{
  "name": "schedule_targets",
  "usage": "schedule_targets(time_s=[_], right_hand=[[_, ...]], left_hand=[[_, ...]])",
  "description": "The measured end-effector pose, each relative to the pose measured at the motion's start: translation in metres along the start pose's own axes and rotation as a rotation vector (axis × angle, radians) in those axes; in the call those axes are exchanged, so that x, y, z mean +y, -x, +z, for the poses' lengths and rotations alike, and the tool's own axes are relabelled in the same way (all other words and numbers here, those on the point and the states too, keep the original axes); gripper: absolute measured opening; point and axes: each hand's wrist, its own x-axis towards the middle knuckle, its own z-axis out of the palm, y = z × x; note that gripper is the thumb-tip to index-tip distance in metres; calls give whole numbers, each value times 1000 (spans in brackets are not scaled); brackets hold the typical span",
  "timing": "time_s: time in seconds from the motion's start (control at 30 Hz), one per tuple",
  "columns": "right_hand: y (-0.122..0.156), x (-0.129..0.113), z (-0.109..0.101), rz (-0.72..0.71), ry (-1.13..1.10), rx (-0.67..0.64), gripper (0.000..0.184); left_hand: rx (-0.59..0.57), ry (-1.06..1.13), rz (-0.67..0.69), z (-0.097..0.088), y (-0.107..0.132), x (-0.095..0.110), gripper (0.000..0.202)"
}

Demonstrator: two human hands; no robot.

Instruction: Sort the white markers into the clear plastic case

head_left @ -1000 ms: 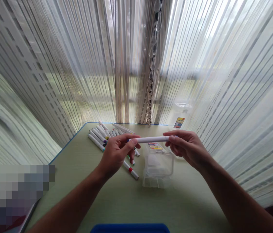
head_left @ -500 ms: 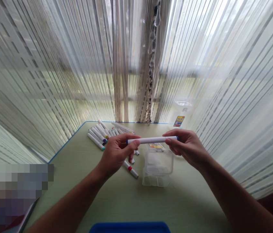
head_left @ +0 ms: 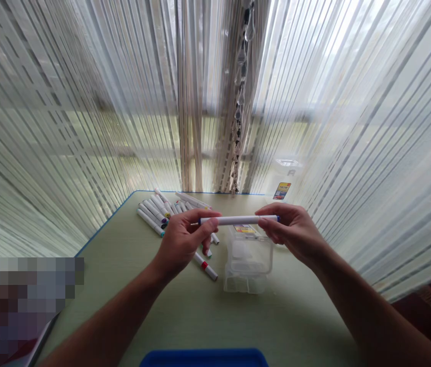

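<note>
A white marker [head_left: 237, 220] with blue ends is held level above the table, stretched between both hands. My left hand [head_left: 187, 234] pinches its left end between thumb and fingers. At the other end, my right hand [head_left: 289, 227] is closed on it the same way. Behind my left hand lies a pile of white markers [head_left: 154, 211] with coloured bands, partly hidden by the fingers. One marker with a red band [head_left: 205, 266] lies apart, below that hand. A clear plastic box [head_left: 249, 260] stands under the held marker.
A tall clear container [head_left: 282, 178] with a yellow label stands at the back right, against the string curtain [head_left: 123, 102]. The blue edge of some object [head_left: 203, 357] shows at the bottom of the pale green table [head_left: 184, 316]. The lower left corner is pixelated.
Both hands keep their hold on the marker, which has barely shifted. The view has moved very slightly; nothing was let go or picked up.
</note>
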Motion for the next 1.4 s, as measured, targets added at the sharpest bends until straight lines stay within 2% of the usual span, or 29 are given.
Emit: schedule_targets(time_s=[0.6,0.93,1.4], right_hand=[[-1,1,-2,22,-67,-1,22],[-3,-2,-3,31,-198,4,19],[-3,-2,-3,40,-222,18,21]], left_hand=[[0,70,17,-1,-2,-4,25],[-8,202,-4,-1,-2,-1,27],[-13,160,5,-2,-3,-4,28]])
